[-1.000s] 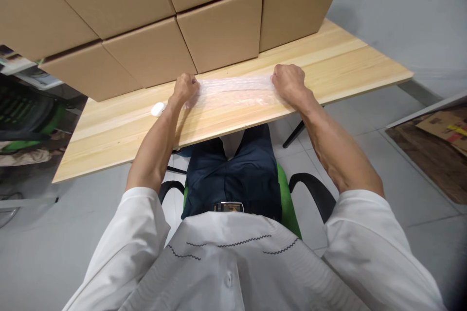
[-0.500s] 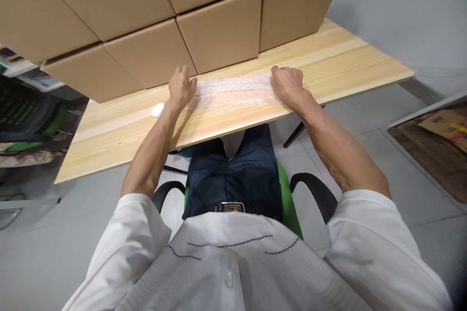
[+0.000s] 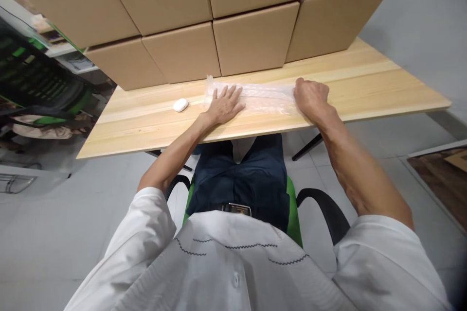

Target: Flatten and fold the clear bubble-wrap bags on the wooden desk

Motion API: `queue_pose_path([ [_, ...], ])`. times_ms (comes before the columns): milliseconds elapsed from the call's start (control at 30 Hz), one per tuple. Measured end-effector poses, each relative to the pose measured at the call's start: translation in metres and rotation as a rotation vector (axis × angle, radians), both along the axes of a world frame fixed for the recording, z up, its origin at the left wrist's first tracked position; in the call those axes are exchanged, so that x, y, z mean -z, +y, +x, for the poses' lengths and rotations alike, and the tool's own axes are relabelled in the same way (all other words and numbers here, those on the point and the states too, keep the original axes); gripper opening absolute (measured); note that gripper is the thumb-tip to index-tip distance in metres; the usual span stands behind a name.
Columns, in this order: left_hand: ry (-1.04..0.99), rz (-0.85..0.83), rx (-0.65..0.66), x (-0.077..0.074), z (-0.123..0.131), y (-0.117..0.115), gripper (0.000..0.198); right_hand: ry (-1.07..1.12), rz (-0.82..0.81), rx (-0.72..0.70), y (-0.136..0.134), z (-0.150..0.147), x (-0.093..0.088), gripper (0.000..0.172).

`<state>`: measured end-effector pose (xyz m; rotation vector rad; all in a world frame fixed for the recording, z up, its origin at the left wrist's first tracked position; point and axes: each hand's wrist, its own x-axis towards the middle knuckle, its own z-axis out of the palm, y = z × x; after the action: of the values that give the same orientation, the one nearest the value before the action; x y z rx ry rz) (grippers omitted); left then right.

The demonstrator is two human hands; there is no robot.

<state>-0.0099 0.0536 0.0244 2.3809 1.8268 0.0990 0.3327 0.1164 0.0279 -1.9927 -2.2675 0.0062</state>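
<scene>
A clear bubble-wrap sheet (image 3: 266, 97) lies flat on the light wooden table (image 3: 372, 87) in front of me. My left hand (image 3: 225, 104) rests palm down on the sheet's left part, its fingers stretched out and spread. At the sheet's right end, my right hand (image 3: 310, 97) is curled into a fist with the fingers closed on the wrap's edge.
Stacked cardboard boxes (image 3: 251, 34) line the table's far side right behind the sheet. A small white object (image 3: 180, 105) lies on the table to the left of my left hand. A green chair (image 3: 51, 92) stands at far left. I sit on a green office chair.
My left hand has let go of the sheet's left end, opened and slid right to lie flat on it. The right hand still grips the right end. The view has shifted.
</scene>
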Motion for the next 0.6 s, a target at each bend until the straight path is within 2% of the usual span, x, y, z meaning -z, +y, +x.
queue_pose_path([
  [100, 0.044, -0.079, -0.077, -0.014, -0.018, -0.005, 0.087, -0.015, -0.005, 0.049, -0.004, -0.005, -0.004, 0.06],
  [233, 0.086, -0.113, -0.129, -0.025, -0.028, -0.015, 0.081, 0.016, -0.04, 0.056, -0.008, -0.008, -0.01, 0.055],
  [600, 0.211, 0.0, -0.119, -0.031, -0.031, -0.038, 0.068, 0.15, -0.062, 0.092, -0.011, -0.007, -0.02, 0.053],
])
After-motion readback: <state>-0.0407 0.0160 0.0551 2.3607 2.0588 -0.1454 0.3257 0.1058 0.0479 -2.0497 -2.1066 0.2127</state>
